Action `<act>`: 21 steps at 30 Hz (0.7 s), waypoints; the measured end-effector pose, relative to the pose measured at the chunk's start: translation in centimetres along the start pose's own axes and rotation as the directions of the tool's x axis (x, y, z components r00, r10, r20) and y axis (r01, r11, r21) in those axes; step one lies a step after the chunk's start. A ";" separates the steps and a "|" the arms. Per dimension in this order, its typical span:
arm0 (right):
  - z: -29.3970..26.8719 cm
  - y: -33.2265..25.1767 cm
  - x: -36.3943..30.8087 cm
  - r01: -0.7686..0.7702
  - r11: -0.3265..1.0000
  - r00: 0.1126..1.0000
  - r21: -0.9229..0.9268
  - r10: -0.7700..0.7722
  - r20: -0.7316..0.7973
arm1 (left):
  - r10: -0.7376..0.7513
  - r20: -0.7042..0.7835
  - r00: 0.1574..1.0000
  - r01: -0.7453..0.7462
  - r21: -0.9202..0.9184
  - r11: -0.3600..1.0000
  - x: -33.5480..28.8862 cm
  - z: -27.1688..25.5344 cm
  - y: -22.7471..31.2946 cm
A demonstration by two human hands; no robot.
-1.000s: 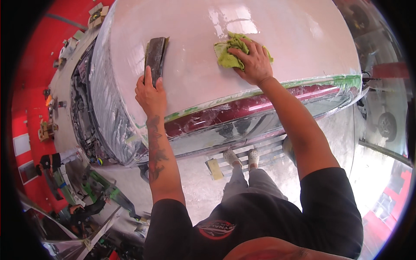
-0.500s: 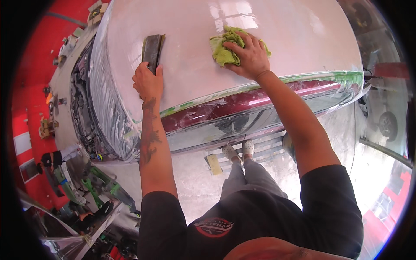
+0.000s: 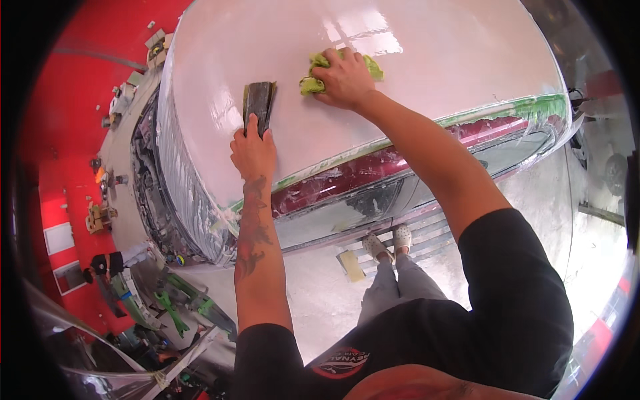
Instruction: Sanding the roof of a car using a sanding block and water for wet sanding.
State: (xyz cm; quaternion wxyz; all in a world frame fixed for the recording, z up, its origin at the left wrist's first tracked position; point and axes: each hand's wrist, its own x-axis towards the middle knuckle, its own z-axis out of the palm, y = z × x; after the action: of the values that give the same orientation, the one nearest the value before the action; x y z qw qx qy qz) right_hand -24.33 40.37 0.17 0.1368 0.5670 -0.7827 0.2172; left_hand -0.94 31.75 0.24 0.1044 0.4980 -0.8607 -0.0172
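Note:
My left hand (image 3: 255,152) is closed around the near end of a long dark sanding block (image 3: 260,100), with a yellowish strip showing along its edge. The block lies against the pale pinkish, wet-looking roof (image 3: 427,67) of a car. To its right, my right hand (image 3: 347,79) presses a crumpled lime-green cloth (image 3: 375,69) onto the same surface, fingers curled over it. Part of the cloth is hidden under the palm. Green masking tape (image 3: 533,107) and a dark red painted strip (image 3: 347,179) run along the roof's near edge.
Clear plastic sheeting (image 3: 183,193) covers the car's left end. I stand on a slatted platform (image 3: 427,243), with a yellowish block (image 3: 350,265) beside my shoes. Green car parts (image 3: 177,303) and a person in a dark top (image 3: 107,265) are at lower left.
My right hand and the cloth have slid left across the roof, closer to the sanding block. The left hand with the block has come slightly nearer. The whole view has shifted a little.

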 end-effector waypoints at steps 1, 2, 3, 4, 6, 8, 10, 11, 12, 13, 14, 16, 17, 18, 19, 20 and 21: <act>0.2 0.6 1.4 0.038 0.999 0.998 0.034 -0.039 0.050 | -0.014 0.025 1.000 0.014 0.005 1.000 0.0 -0.1 0.3; 0.5 1.2 2.8 0.072 0.995 0.992 0.068 -0.079 0.100 | -0.026 0.050 0.998 0.026 0.009 1.000 0.0 0.0 0.7; 1.2 1.8 4.3 0.062 0.996 0.994 0.063 -0.067 0.085 | -0.022 0.042 0.999 0.022 -0.011 1.000 -0.1 0.2 0.8; 1.8 2.4 5.8 0.055 0.997 0.997 0.061 -0.058 0.058 | -0.005 0.036 0.999 0.006 -0.013 1.000 -0.1 0.7 1.0; 2.6 5.0 7.7 0.036 0.997 0.999 0.068 -0.038 0.033 | 0.024 -0.042 0.999 -0.026 -0.062 0.998 -0.2 1.7 0.5; 1.4 8.1 9.8 -0.069 0.998 0.993 -0.011 0.069 0.100 | 0.022 -0.050 0.999 -0.025 -0.056 0.998 -0.1 1.3 0.4; 0.4 11.3 9.9 -0.158 0.987 0.987 -0.024 0.158 0.004 | 0.054 -0.106 0.993 -0.064 -0.097 0.993 0.1 0.7 -0.1; -1.0 11.8 9.6 -0.210 0.978 0.975 0.012 0.209 0.076 | 0.045 -0.104 0.994 -0.053 -0.074 0.996 0.0 0.3 -0.9; -2.3 12.2 8.8 -0.261 0.965 0.956 0.034 0.253 0.149 | 0.040 -0.130 0.991 -0.053 -0.100 0.994 0.0 0.4 -1.4; -2.4 13.5 7.5 -0.247 0.967 0.963 0.055 0.238 0.129 | 0.042 -0.151 0.988 -0.064 -0.145 0.987 0.0 1.3 -1.0; -2.3 14.7 6.4 -0.234 0.969 0.968 0.076 0.225 0.109 | 0.068 -0.116 0.991 -0.091 -0.208 0.974 -0.5 1.8 0.2; -2.2 16.0 5.4 -0.236 0.966 0.969 0.102 0.226 0.096 | 0.165 -0.079 0.983 -0.181 -0.278 0.943 -3.4 2.4 3.6; -3.4 15.8 6.0 -0.220 0.966 0.975 0.134 0.214 0.063 | 0.268 -0.125 0.955 -0.291 -0.231 0.928 -5.3 1.4 5.2; -3.4 15.9 6.1 -0.224 0.963 0.974 0.152 0.215 0.075 | 0.343 -0.085 0.935 -0.353 -0.272 0.895 -6.6 1.2 6.6; -3.2 15.9 6.0 -0.214 0.963 0.976 0.164 0.202 0.086 | 0.410 -0.069 0.910 -0.412 -0.273 0.869 -6.7 1.2 8.1; -3.2 16.0 5.8 -0.204 0.964 0.977 0.172 0.190 0.096 | 0.476 -0.054 0.878 -0.470 -0.280 0.837 -6.2 1.1 9.6; -4.2 15.9 5.6 -0.205 0.962 0.976 0.180 0.188 0.107 | 0.479 -0.079 0.874 -0.481 -0.271 0.834 -3.9 1.0 10.6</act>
State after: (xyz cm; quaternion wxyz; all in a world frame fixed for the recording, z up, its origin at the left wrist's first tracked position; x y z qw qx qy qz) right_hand -41.35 41.99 3.50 0.0249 0.5060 -0.8162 0.2779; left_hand -8.30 40.34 0.07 0.1785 0.2463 -0.9461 -0.1109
